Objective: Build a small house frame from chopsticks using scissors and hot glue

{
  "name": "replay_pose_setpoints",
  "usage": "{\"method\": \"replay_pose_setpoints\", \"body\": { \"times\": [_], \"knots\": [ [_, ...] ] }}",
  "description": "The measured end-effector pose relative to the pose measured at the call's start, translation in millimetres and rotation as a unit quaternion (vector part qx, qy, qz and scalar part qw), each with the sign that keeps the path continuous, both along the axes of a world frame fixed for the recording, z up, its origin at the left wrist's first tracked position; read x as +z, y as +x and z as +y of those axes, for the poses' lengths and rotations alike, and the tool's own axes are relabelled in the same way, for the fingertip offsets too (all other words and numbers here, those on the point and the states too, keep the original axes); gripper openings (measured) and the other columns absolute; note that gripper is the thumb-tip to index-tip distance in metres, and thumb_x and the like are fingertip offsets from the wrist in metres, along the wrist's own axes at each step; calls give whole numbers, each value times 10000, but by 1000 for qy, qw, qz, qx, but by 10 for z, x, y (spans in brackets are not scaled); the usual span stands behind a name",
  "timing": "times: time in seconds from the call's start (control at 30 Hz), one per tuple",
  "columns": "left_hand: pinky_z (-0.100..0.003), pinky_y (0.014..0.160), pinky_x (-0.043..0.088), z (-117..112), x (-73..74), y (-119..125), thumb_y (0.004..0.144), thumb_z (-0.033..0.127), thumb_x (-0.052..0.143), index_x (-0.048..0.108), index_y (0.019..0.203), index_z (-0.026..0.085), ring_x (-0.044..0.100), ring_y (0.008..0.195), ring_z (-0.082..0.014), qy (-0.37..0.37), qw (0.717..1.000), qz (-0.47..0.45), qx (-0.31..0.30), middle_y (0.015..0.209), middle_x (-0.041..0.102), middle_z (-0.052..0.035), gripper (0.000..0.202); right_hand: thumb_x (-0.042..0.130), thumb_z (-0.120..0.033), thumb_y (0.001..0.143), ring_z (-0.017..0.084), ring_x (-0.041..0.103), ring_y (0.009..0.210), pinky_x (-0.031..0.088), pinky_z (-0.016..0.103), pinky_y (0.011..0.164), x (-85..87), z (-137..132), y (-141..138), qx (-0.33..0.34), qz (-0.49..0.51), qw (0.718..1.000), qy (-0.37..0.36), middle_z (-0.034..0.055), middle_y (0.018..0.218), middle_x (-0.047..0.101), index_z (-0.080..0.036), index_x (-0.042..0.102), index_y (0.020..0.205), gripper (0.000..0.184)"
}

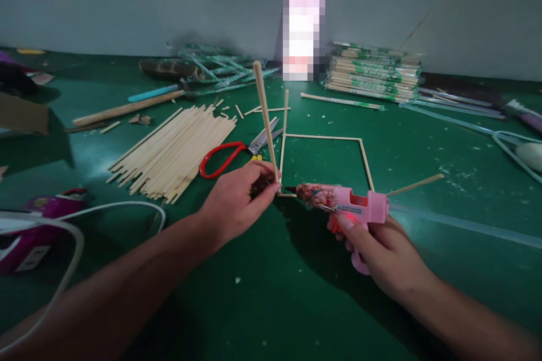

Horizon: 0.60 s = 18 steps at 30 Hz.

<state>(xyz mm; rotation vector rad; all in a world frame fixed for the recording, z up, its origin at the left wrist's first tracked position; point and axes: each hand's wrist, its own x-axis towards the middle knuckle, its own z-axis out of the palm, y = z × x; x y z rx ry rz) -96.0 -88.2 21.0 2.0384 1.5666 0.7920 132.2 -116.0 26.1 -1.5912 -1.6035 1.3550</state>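
A thin wooden upright stick (265, 118) stands, leaning slightly, at the near left corner of a square frame (326, 137) made of the same thin sticks, which lies flat near the middle of the green table (271, 299). My left hand (237, 200) pinches the stick's lower end, fingers and thumb closed tight around it just above the tabletop. My right hand (381, 254) is wrapped around the grip of a pink glue gun (355, 206), one finger lying on its red trigger; the gun's dark nozzle (291, 189) points left at the same corner, just beside the foot of the stick. A long translucent rod (466, 227) runs from the gun's rear toward the right edge. Just left of the frame lie red-handled scissors (228, 157), and left of those a loose heap of bare sticks (173, 149). Along the far edge, against the wall, a stack of chopsticks in green-printed paper sleeves (375, 73) sits to the right of a blurred pink and white object (302, 34); to its left is a tangle of clear wrappers (215, 65), and I cannot tell whether anything is in them. Near the left edge, a white cable (127, 206) loops past a purple object (46, 206).
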Motion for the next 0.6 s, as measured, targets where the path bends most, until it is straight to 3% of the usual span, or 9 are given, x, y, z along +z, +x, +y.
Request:
{"method": "replay_pose_setpoints", "body": {
  "times": [0.2, 0.6],
  "knots": [
    [-218, 720, 529, 5, 1, 4, 833, 258, 564, 625, 921, 177, 659, 828, -147, 1, 1000, 7, 2, 928, 685, -31, 134, 461, -501, 844, 134, 489, 453, 381, 236, 385, -2, 14, 37, 24, -27, 999, 1, 2, 540, 530, -181, 641, 725, 386],
    [-202, 697, 530, 14, 35, 12, 835, 240, 555, 636, 885, 162, 661, 807, -143, 24, 999, 24, -20, 910, 686, -33, 122, 460, -467, 843, 120, 465, 439, 365, 229, 376, 28, 5, -4, 3, -8, 1000, 8, -3, 535, 508, -180, 619, 706, 356]
  ]
}}
